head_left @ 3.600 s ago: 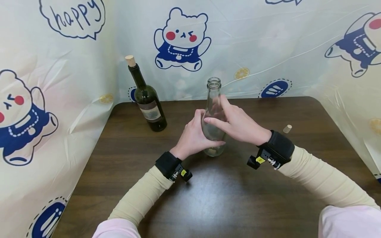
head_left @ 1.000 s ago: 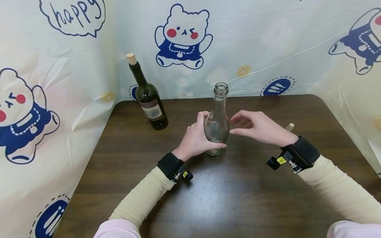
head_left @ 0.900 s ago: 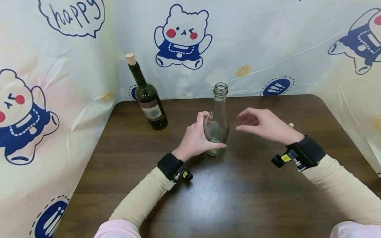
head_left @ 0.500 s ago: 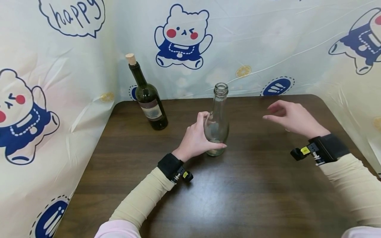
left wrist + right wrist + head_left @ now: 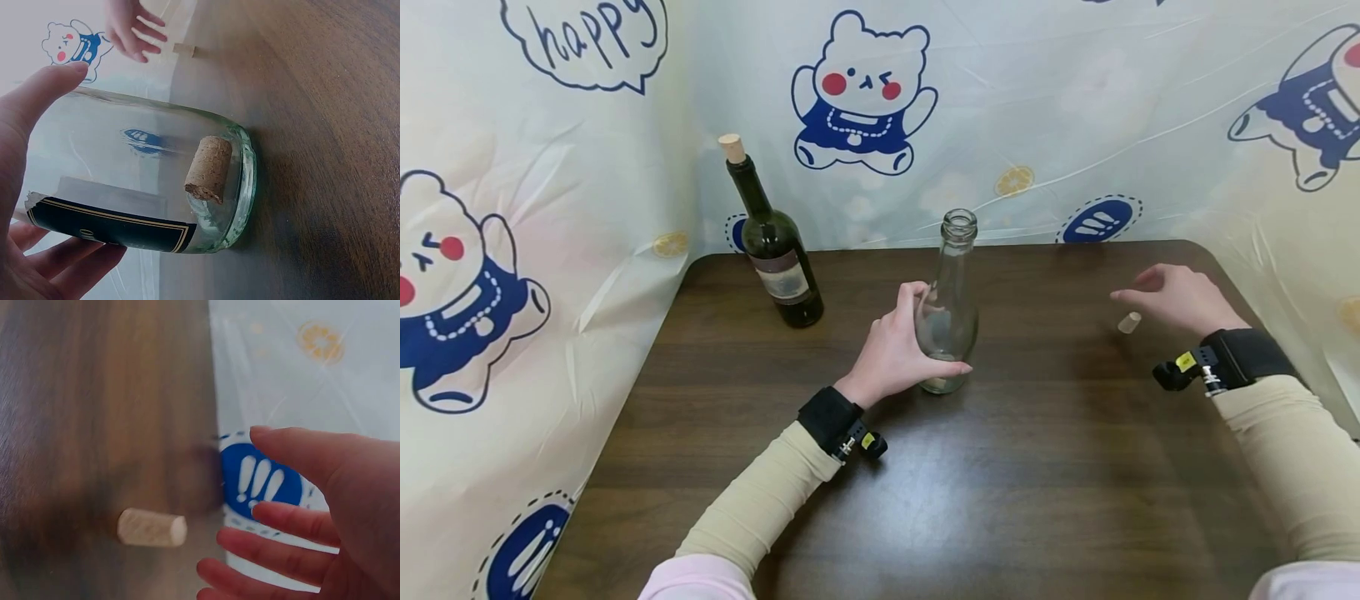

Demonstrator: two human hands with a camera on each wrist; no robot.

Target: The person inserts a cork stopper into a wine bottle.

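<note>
My left hand [image 5: 895, 346] grips the body of a clear glass bottle [image 5: 953, 279] that stands upright on the table. The bottle's mouth is uncovered. Seen from the left wrist, a cork [image 5: 210, 169] lies inside near the bottle's base, and a dark label [image 5: 106, 224] wraps its side. At the table's right, my right hand [image 5: 1183, 296] hovers just above and beside a loose cork [image 5: 1127, 322]. In the right wrist view, that cork [image 5: 152, 527] lies on the wood, apart from the loosely bent fingers [image 5: 275, 550].
A dark green wine bottle [image 5: 781, 267] with a cork in its neck [image 5: 732, 148] stands at the back left. The brown wooden table [image 5: 1000, 483] meets a printed sheet [image 5: 1037, 100] behind and at the sides.
My right hand has left the glass bottle and moved right, to above the loose cork. My left hand keeps hold of the bottle, which sits slightly further right in view than at first.
</note>
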